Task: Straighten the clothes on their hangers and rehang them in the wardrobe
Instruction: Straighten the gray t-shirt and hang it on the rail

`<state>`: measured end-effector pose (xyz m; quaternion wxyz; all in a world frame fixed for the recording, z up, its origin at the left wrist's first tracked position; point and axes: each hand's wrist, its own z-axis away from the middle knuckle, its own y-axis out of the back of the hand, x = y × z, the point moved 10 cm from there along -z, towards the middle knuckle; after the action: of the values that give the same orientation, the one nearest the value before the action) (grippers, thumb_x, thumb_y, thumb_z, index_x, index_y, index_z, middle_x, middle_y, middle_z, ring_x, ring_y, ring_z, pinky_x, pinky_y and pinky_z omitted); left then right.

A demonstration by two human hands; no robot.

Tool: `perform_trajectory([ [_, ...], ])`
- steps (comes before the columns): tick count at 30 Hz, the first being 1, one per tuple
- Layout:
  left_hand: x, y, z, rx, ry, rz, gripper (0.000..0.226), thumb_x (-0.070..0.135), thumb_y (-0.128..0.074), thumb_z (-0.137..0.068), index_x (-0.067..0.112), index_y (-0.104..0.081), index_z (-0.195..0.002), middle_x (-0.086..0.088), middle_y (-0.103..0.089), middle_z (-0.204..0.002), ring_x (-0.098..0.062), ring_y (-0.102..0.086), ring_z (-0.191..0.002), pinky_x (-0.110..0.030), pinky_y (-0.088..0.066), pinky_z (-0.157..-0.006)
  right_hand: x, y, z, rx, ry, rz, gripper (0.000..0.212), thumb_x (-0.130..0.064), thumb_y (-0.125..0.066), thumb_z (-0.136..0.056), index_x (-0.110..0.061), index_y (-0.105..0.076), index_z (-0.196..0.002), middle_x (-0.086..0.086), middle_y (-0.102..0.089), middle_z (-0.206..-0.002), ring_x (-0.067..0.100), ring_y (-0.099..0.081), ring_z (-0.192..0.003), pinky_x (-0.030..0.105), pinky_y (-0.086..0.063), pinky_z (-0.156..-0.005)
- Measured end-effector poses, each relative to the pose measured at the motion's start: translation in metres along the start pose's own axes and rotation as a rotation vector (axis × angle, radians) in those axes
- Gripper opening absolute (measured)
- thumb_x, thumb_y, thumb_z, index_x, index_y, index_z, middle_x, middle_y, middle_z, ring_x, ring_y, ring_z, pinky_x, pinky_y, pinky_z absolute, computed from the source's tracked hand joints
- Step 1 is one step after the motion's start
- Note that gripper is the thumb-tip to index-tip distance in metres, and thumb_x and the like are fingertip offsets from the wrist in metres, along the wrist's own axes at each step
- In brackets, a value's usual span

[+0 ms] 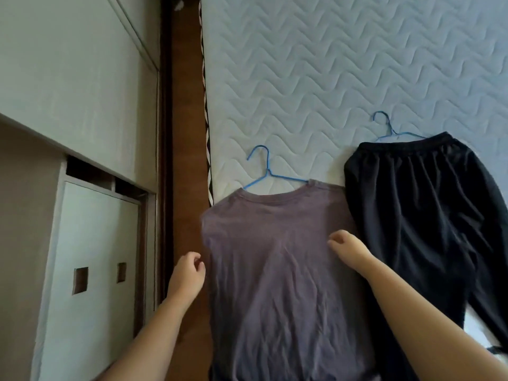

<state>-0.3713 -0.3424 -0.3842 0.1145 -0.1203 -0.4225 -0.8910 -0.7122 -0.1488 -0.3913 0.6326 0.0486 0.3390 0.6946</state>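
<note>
Watching the purple shirt (275,284) on its blue hanger (268,171), mattress (330,64) beneath it, I see left hand (188,276) at its left edge, right hand (347,250) on its right side, both curled, grip unclear.

Inspection is finding nothing legible: the purple T-shirt (275,270), the black trousers (428,210), the shirt's blue hanger (268,170), the trousers' blue hanger (391,132), the quilted mattress (330,64) and the wardrobe doors (90,243) are showing no readable text, label, brand, number or sign.
</note>
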Motion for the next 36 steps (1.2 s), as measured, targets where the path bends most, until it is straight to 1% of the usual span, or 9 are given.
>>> perform_trajectory([
  [6,0.043,0.004,-0.095,0.074,-0.096,-0.006,0.047,0.02,-0.05,-0.091,0.01,-0.037,-0.135,-0.011,-0.042,-0.141,-0.027,-0.042,-0.128,-0.039,-0.038,-0.102,-0.056,0.022,-0.094,0.132,0.103,0.141,0.042,-0.017,-0.051,-0.09,-0.002,-0.044,-0.129,0.019,-0.047,-0.131,0.033,-0.048,-0.119,0.034,-0.036,-0.099],
  [11,0.043,-0.024,-0.142,-0.037,-0.092,0.06,0.054,0.027,-0.048,-0.092,0.016,-0.028,-0.141,-0.007,-0.036,-0.147,-0.025,-0.036,-0.134,-0.039,-0.033,-0.108,-0.058,0.04,-0.15,0.186,0.139,0.343,0.055,-0.019,-0.05,-0.09,-0.001,-0.031,-0.139,0.018,-0.032,-0.145,0.034,-0.03,-0.134,0.042,-0.03,-0.109],
  [14,0.037,-0.036,-0.153,-0.066,-0.091,0.001,0.046,0.027,-0.047,-0.093,0.014,-0.037,-0.136,-0.007,-0.045,-0.139,-0.026,-0.044,-0.126,-0.036,-0.037,-0.101,-0.05,0.043,-0.17,0.191,0.147,0.483,0.05,-0.018,-0.049,-0.09,-0.004,-0.035,-0.136,0.016,-0.033,-0.14,0.035,-0.032,-0.128,0.044,-0.036,-0.103],
  [18,0.024,-0.031,-0.153,0.044,-0.017,0.025,0.033,0.025,-0.047,-0.093,0.009,-0.049,-0.122,-0.012,-0.058,-0.119,-0.028,-0.055,-0.107,-0.032,-0.042,-0.08,-0.053,0.052,-0.174,0.319,0.161,0.709,0.03,-0.019,-0.047,-0.091,-0.003,-0.047,-0.116,0.016,-0.045,-0.122,0.034,-0.043,-0.111,0.041,-0.041,-0.085],
  [25,0.004,-0.018,-0.117,0.12,0.042,0.111,0.025,0.02,-0.042,-0.095,0.001,-0.053,-0.108,-0.018,-0.061,-0.102,-0.036,-0.056,-0.096,-0.033,-0.036,-0.072,-0.045,0.027,-0.154,0.204,0.224,0.895,0.027,-0.024,-0.042,-0.093,-0.012,-0.05,-0.116,0.008,-0.047,-0.124,0.027,-0.042,-0.119,0.035,-0.035,-0.095],
  [28,0.009,0.0,-0.091,0.172,-0.004,0.229,0.022,0.016,-0.039,-0.095,0.003,-0.054,-0.103,-0.011,-0.055,-0.093,-0.033,-0.054,-0.094,-0.032,-0.035,-0.073,-0.042,0.023,-0.137,0.186,0.256,0.859,0.027,-0.022,-0.044,-0.092,-0.015,-0.051,-0.116,0.006,-0.042,-0.127,0.026,-0.04,-0.121,0.035,-0.036,-0.098],
  [31,0.007,0.015,-0.061,0.184,0.036,0.583,0.016,0.012,-0.038,-0.096,0.012,-0.053,-0.09,-0.009,-0.053,-0.094,-0.025,-0.05,-0.094,-0.031,-0.035,-0.078,-0.038,0.017,-0.12,0.106,0.235,0.77,0.027,-0.026,-0.044,-0.093,-0.013,-0.049,-0.117,0.007,-0.044,-0.13,0.027,-0.041,-0.123,0.039,-0.031,-0.102],
  [34,0.002,0.021,-0.032,0.105,0.084,0.912,0.022,0.015,-0.038,-0.096,0.017,-0.055,-0.082,-0.011,-0.058,-0.093,-0.025,-0.054,-0.089,-0.036,-0.04,-0.083,-0.035,0.02,-0.096,0.069,0.229,0.635,0.008,-0.027,-0.043,-0.094,-0.021,-0.044,-0.089,0.008,-0.052,-0.123,0.027,-0.046,-0.119,0.04,-0.032,-0.101],
  [36,0.002,0.032,-0.008,0.081,0.082,1.028,0.023,0.015,-0.038,-0.096,0.014,-0.055,-0.082,-0.011,-0.059,-0.091,-0.023,-0.055,-0.084,-0.036,-0.042,-0.078,-0.032,0.025,-0.073,0.047,0.225,0.544,0.027,-0.027,-0.043,-0.093,-0.026,-0.032,-0.069,0.01,-0.056,-0.117,0.028,-0.05,-0.113,0.038,-0.035,-0.094],
])
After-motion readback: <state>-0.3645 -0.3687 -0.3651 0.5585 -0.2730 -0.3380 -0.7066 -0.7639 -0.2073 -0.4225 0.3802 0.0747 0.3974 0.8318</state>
